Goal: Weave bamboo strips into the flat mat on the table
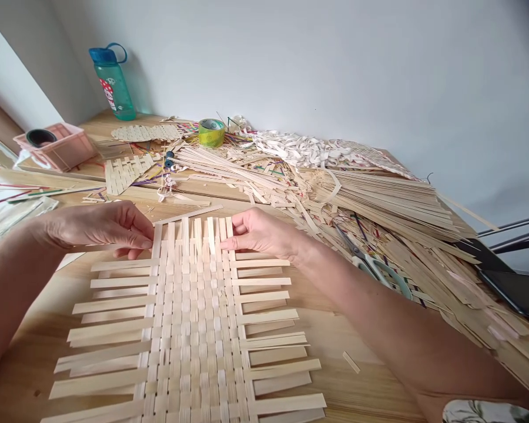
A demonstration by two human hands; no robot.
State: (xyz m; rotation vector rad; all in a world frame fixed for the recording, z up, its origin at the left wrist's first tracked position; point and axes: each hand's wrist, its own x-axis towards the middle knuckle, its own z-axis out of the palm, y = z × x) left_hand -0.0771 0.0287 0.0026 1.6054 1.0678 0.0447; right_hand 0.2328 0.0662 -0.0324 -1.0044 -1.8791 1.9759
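A woven mat of pale flat strips (198, 317) lies on the wooden table, its loose strip ends sticking out on both sides and at the far edge. At its far left corner my left hand (126, 228) pinches a pale strip between thumb and fingers. My right hand (253, 232) grips the far right corner of the mat, thumb on top. Between the hands, a cross strip runs among the upright strip ends, partly hidden by them.
Behind are a blue-green bottle (117, 88), a pink basket (62, 147), a roll of yellow-green tape (211, 133) and small woven pieces (127, 171). Loose strips (379, 200) cover the back and right. Scissors (379, 270) lie beyond my right forearm, near a dark device (518, 291).
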